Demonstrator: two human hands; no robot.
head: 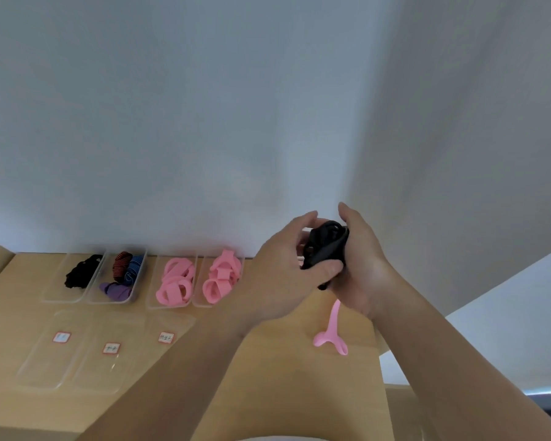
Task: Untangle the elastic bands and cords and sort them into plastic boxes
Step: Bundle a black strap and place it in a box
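Observation:
Both hands are raised above the right part of the wooden table (268, 377) and hold one tangled black bundle of cord (326, 246). My left hand (287, 265) grips it from the left, thumb underneath. My right hand (360, 265) cups it from the right. A pink band (331, 329) hangs down from under my hands and its loops lie on the table. Four clear plastic boxes stand along the wall: one with black bands (83, 272), one with striped and purple bands (123, 275), two with pink bands (175, 281) (221, 278).
Clear lids with red-framed labels (111, 348) lie flat on the table in front of the boxes. A white wall rises directly behind the table. The table's right edge runs close to my right forearm.

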